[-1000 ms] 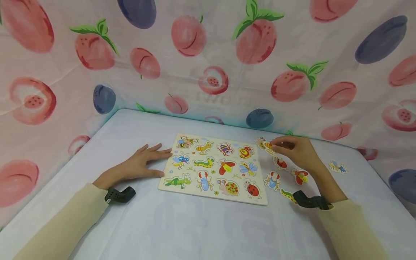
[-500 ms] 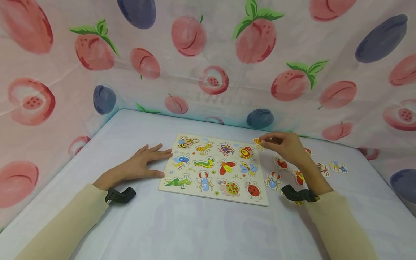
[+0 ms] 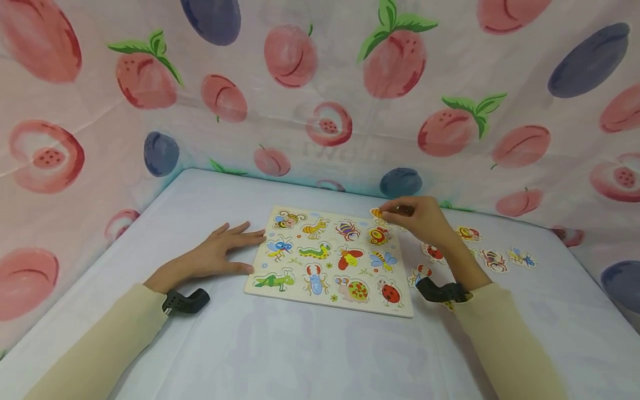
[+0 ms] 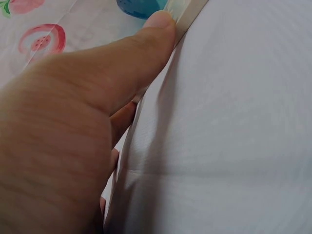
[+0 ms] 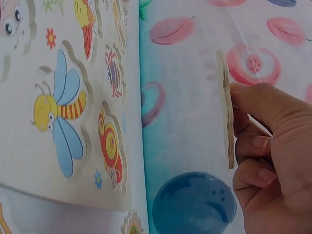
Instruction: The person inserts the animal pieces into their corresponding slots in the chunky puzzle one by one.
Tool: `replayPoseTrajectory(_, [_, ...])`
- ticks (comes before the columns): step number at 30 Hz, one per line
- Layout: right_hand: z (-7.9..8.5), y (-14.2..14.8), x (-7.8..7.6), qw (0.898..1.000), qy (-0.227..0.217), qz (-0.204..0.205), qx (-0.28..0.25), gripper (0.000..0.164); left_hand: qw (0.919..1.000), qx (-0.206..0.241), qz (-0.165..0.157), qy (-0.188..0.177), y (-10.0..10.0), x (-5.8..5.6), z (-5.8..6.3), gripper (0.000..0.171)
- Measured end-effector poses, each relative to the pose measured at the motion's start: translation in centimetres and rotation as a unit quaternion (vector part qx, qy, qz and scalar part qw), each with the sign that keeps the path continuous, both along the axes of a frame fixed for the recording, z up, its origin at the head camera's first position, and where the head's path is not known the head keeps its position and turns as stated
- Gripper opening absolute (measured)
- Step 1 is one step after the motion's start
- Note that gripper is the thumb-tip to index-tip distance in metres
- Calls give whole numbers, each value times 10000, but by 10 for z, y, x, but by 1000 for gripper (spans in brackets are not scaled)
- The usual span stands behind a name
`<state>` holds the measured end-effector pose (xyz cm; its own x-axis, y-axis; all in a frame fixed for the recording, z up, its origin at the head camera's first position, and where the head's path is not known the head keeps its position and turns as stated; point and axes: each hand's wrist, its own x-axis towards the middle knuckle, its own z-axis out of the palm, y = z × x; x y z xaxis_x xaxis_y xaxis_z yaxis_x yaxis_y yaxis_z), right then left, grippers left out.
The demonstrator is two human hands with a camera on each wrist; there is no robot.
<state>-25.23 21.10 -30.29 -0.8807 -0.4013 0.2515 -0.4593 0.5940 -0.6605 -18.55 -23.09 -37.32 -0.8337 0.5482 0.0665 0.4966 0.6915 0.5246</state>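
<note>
A wooden insect puzzle board (image 3: 300, 297) lies flat on the table, printed with several bugs in cut-out recesses. At its left edge, my left hand (image 3: 215, 253) rests with fingers spread and straight; the left wrist view shows the thumb (image 4: 156, 34) touching the board's side. Above the far right corner, my right hand (image 3: 420, 219) pinches a yellow-orange striped insect puzzle piece (image 3: 377, 215) between thumb and fingers. In the right wrist view this piece (image 5: 226, 112) appears edge-on, apart from the board, its printed face hidden.
Loose pieces lie right of the board: a ladybird (image 3: 433, 253), a blue beetle (image 3: 420, 272), a red-and-yellow bug (image 3: 468, 233), a spider (image 3: 494, 260) and a blue mosquito (image 3: 521, 257). The right forearm covers others. A fruit-print cloth (image 3: 330, 150) rises behind the table.
My right hand has moved left with the striped piece, from among the loose pieces to above the board's far right corner. My left hand has stayed in place.
</note>
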Motion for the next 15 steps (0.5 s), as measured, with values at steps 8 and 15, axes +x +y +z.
replayPoseTrajectory(8, [3,-14,-4,9996,-35,287,-75,22,10000,-21,27,-12,0,1,0,74])
replayPoseTrajectory(15, [3,-27,-7,9989,91,459,-87,19,10000,-25,23,1,0,1,1,74])
